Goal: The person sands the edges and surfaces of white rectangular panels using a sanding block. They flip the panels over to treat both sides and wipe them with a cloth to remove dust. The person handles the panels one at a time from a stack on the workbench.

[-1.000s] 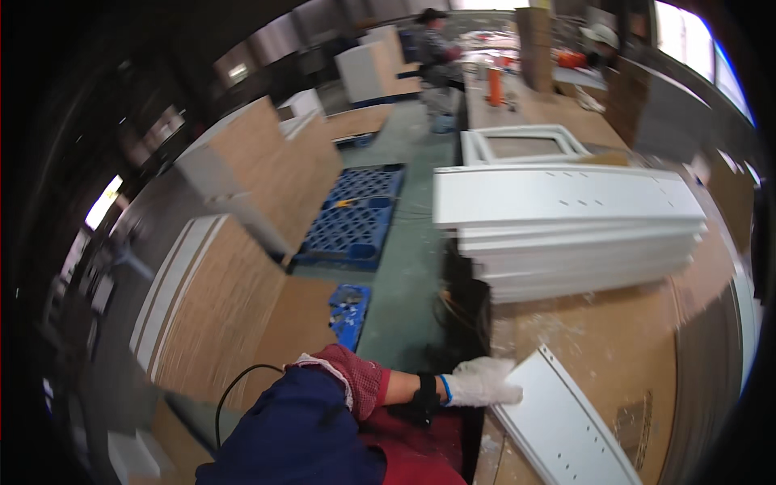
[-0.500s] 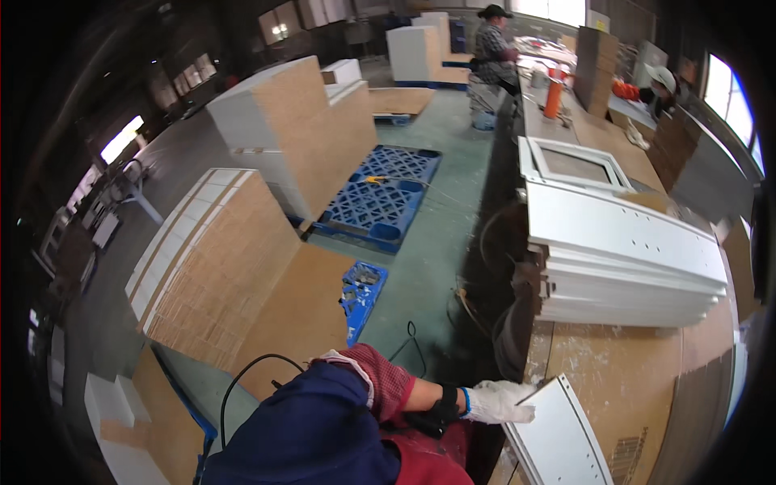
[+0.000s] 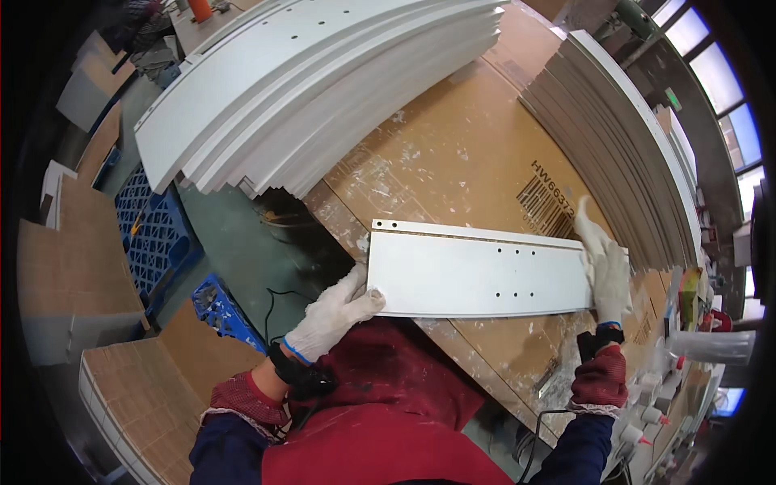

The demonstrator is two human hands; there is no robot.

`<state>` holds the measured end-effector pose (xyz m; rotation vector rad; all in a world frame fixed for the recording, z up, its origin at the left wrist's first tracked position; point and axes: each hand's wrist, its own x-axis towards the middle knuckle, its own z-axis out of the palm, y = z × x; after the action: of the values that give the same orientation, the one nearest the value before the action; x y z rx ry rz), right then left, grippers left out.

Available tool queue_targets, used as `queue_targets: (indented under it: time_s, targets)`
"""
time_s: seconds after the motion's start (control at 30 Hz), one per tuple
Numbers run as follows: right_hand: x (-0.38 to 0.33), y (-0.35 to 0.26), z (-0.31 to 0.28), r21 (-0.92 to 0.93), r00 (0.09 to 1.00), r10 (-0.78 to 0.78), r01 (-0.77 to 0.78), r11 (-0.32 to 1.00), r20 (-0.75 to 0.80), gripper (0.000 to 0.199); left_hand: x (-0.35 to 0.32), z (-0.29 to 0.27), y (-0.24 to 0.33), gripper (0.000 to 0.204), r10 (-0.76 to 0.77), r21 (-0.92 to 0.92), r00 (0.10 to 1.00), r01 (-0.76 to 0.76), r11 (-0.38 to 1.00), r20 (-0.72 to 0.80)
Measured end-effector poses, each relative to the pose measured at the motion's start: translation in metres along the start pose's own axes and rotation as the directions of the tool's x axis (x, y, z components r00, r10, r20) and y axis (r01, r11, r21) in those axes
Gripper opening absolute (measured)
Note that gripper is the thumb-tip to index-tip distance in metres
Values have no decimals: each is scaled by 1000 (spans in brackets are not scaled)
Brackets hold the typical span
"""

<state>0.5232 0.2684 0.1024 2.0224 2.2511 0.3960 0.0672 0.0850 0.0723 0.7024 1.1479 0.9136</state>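
Head view — left hand (image 3: 334, 314) grasps a white panel (image 3: 449, 272) — right hand (image 3: 606, 263) open over its right end.

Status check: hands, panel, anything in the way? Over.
Left hand gripping white panel at left end. Right hand open against its right end. Panel over cardboard, contact unclear. Stack of white panels beyond, apart from it.

Head cam, left of fisheye pair, head-worn as I watch | looks from above and behind left hand (image 3: 330, 318) and right hand (image 3: 606, 271), facing down and forward | near: both hands whole | wide: white panel stack (image 3: 323, 73) beyond left hand, windows (image 3: 715, 61) far past right hand
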Motion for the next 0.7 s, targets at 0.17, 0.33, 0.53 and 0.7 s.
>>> queue_targets:
  time_s: [0.17,0.33,0.53,0.7]
  targets:
    - [-37,-161,-31,52,923,-344,358,932,-173,50,-3,2,3,68,90,-17,996,-90,996,-5]
    - [-76,-319,-96,419,772,-561,634,650,-298,55,-7,-20,-43,34,459,422,885,-390,818,-73]
    - [-37,-244,-35,350,785,-432,596,722,-444,54,-11,-13,13,58,-122,185,992,116,976,18]
    - [3,-133,-42,467,973,14,98,879,-230,42,-9,-10,8,68,19,-40,1000,-19,999,15]
